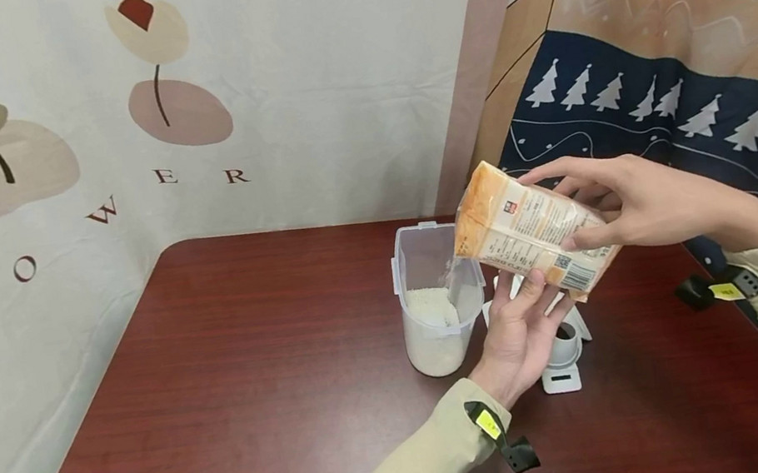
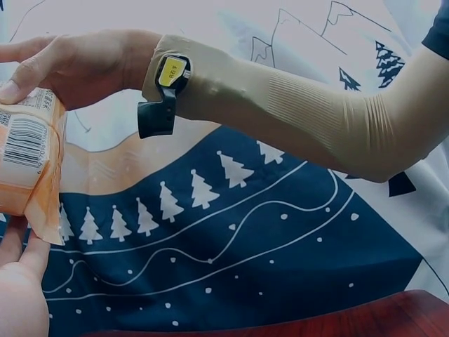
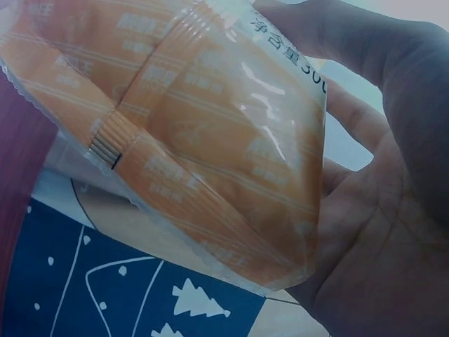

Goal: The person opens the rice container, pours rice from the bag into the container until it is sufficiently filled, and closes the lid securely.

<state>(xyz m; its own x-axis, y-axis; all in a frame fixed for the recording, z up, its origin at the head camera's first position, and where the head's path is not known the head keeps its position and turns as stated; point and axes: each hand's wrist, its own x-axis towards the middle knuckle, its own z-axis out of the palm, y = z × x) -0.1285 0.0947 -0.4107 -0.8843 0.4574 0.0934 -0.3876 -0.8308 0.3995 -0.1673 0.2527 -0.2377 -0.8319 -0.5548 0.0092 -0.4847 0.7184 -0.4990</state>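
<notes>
An orange and white plastic packet (image 1: 538,230) is tilted down to the left, its orange mouth end at the rim of a clear plastic container (image 1: 400,292). White grainy stuff (image 1: 432,307) lies in the container, and a pale stream shows below the packet's mouth. My right hand (image 1: 654,196) grips the packet's raised end, thumb on the printed face and fingers over the top edge. From below, my left hand (image 1: 521,334) holds the lower edge with the thumb against the printed face. The right wrist view shows the packet's folded, sealed orange end (image 3: 210,161) close up.
Under the packet and behind my left hand stands a white device (image 1: 562,380) with a small dark window and a round collar, partly hidden. The dark red wooden table (image 1: 259,376) meets a printed cloth (image 1: 319,69) at the back and a blue tree-patterned cloth (image 1: 580,125) at the right.
</notes>
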